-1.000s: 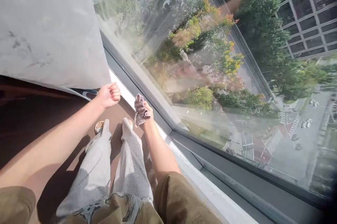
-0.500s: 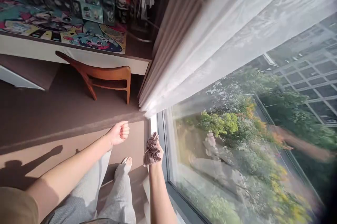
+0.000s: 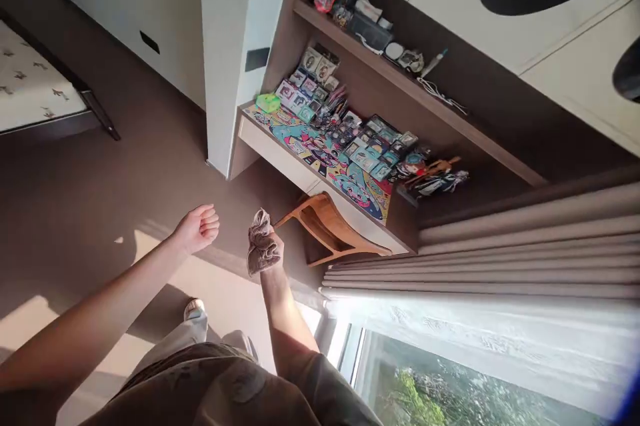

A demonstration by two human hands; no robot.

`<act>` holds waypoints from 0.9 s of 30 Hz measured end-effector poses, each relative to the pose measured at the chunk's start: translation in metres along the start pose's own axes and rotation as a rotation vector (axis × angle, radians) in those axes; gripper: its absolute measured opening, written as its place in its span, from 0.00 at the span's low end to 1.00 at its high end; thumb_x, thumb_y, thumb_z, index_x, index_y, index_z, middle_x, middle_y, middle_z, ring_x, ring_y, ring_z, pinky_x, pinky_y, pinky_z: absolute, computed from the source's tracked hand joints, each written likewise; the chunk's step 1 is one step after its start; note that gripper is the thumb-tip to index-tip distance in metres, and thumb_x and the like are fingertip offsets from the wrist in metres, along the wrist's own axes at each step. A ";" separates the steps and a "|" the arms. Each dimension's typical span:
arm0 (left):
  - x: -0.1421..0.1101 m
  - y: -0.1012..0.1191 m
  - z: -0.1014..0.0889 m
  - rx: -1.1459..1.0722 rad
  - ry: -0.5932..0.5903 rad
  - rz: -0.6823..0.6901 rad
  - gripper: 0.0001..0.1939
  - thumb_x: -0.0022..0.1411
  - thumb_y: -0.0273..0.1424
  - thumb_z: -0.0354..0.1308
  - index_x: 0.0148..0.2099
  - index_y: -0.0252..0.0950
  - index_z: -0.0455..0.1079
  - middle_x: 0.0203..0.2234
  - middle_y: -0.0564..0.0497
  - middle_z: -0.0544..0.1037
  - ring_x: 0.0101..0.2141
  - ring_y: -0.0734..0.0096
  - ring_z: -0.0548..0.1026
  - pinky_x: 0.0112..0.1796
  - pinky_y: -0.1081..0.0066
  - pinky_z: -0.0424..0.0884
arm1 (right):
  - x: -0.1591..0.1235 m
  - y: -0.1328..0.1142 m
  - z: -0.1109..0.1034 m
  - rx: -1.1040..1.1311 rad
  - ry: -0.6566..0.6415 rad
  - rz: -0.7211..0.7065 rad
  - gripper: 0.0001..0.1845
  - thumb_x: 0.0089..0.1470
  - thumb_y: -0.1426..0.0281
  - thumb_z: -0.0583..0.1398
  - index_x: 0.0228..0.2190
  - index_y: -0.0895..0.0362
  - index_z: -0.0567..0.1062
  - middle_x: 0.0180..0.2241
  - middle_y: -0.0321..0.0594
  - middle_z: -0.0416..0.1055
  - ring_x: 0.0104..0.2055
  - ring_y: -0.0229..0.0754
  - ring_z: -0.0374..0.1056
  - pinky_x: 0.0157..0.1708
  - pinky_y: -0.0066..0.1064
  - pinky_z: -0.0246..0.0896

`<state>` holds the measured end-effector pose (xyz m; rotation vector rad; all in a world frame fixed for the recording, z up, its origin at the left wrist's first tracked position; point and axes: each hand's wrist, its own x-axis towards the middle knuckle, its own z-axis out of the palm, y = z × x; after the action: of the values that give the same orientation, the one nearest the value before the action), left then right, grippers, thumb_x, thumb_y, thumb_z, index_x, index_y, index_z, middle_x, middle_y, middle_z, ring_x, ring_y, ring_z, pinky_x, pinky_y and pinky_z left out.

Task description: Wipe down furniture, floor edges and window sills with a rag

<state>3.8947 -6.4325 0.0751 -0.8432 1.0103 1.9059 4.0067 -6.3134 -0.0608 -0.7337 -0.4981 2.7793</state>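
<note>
My right hand [image 3: 273, 247] is closed around a crumpled brownish cloth [image 3: 261, 251], held out in front of me above the floor. My left hand [image 3: 199, 227] is stretched out beside it, fingers loosely curled, with nothing in it. Both arms reach forward over my legs in striped grey trousers [image 3: 187, 336]. A wooden chair [image 3: 330, 229] stands just beyond the cloth, tucked under a desk [image 3: 320, 166] covered with a colourful illustrated mat and several small boxes and figures.
A shelf [image 3: 415, 96] with small items runs above the desk. Folded curtains [image 3: 480, 259] hang at right, beside a window [image 3: 450, 386] showing trees. A bed [image 3: 35, 89] sits at far left on the brown floor [image 3: 125, 173].
My view has swung away from the window toward the desk and chair. Both hands keep the same pose, the right still gripping the cloth.
</note>
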 end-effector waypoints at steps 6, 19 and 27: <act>0.005 0.164 -0.008 -0.076 0.008 0.172 0.24 0.67 0.23 0.46 0.23 0.39 0.36 0.13 0.60 0.42 0.12 0.79 0.43 0.12 0.75 0.41 | 0.110 0.041 0.114 -0.032 -0.084 0.096 0.09 0.42 0.69 0.64 0.24 0.52 0.67 0.22 0.27 0.70 0.26 0.33 0.66 0.26 0.25 0.67; 0.117 0.560 0.014 -0.301 0.093 0.483 0.24 0.67 0.24 0.46 0.24 0.39 0.35 0.15 0.60 0.41 0.13 0.79 0.42 0.12 0.75 0.40 | 0.503 0.118 0.402 -0.078 -0.306 0.268 0.01 0.49 0.69 0.58 0.27 0.51 0.70 0.25 0.29 0.74 0.30 0.35 0.71 0.31 0.27 0.70; 0.193 0.843 -0.018 -0.458 0.038 0.611 0.24 0.65 0.23 0.48 0.24 0.40 0.36 0.17 0.60 0.38 0.14 0.80 0.40 0.13 0.75 0.39 | 0.717 0.228 0.637 -0.161 -0.542 0.384 0.06 0.37 0.73 0.59 0.23 0.51 0.70 0.24 0.29 0.72 0.28 0.36 0.69 0.25 0.26 0.63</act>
<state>3.0760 -6.6852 0.1904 -0.8872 0.9328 2.7217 3.0422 -6.4787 0.0621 -0.0847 -0.7496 3.3338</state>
